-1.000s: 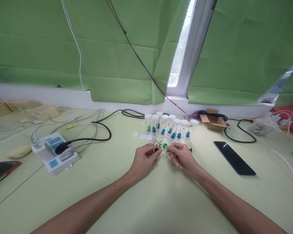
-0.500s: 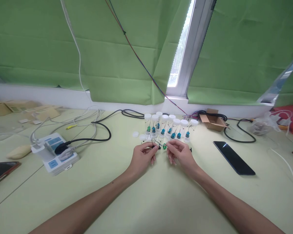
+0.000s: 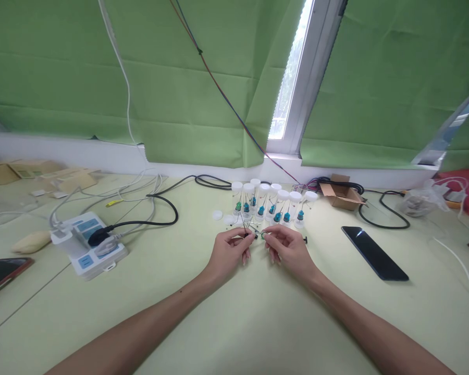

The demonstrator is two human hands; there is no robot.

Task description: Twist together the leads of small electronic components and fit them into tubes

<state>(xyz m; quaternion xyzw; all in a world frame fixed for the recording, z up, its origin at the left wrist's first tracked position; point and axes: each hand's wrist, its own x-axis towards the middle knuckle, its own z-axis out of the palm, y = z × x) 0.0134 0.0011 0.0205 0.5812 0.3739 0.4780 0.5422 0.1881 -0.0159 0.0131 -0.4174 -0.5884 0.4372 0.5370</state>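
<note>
My left hand (image 3: 231,251) is closed in a pinch on a small black part (image 3: 255,236) with a thin dark stem rising from it. Just to the right, my right hand (image 3: 287,246) pinches a small green part (image 3: 262,235), mostly covered by the fingertips. The two parts are close to each other; whether they touch I cannot tell. Behind the hands stand several clear vials (image 3: 261,203) with white caps, holding blue or green pieces on thin stems. Thin metal pieces (image 3: 254,226) lie between hands and vials. Another small black part (image 3: 305,240) lies beside my right hand.
Loose white caps (image 3: 217,214) lie left of the vials. A power strip (image 3: 88,245) with plugs and cables is on the left, a black phone (image 3: 373,252) on the right. An open cardboard box (image 3: 343,197) stands at the back, near coiled black cable (image 3: 394,225).
My right fingertips have shifted slightly left and now cover more of the green part. My left hand has stayed nearly still.
</note>
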